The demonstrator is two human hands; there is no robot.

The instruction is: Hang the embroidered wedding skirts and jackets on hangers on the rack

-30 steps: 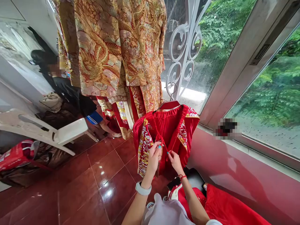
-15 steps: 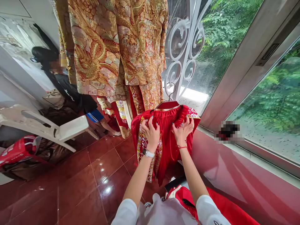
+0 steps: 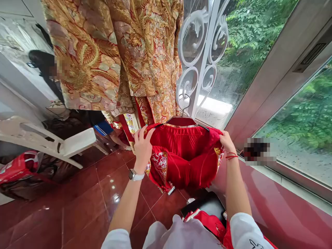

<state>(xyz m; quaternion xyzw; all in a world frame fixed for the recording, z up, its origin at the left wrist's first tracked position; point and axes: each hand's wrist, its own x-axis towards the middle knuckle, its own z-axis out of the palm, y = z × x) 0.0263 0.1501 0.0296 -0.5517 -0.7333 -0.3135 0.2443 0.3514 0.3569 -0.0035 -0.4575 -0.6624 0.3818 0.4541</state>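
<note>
A red embroidered garment (image 3: 185, 157) hangs on a red hanger (image 3: 181, 119) in front of me, spread wide. My left hand (image 3: 142, 145) grips its left upper edge, fingers closed on the cloth. My right hand (image 3: 226, 141) holds the right upper edge the same way. A white watch sits on my left wrist and a red string on my right. Gold-embroidered trim shows on the garment's lower left and right parts.
Gold-and-red embroidered robes (image 3: 116, 55) hang above left. A white scrolled metal grille (image 3: 201, 52) and a window (image 3: 298, 114) stand to the right. A white plastic chair (image 3: 49, 140) and a red bag (image 3: 17, 169) sit left. Another person (image 3: 49, 69) stands behind. More red cloth (image 3: 210, 223) lies near my lap.
My hands moved from the garment's front middle outward to its two upper corners, pulling the cloth wide on the hanger. A second ago they were pinching something lower down on it.
</note>
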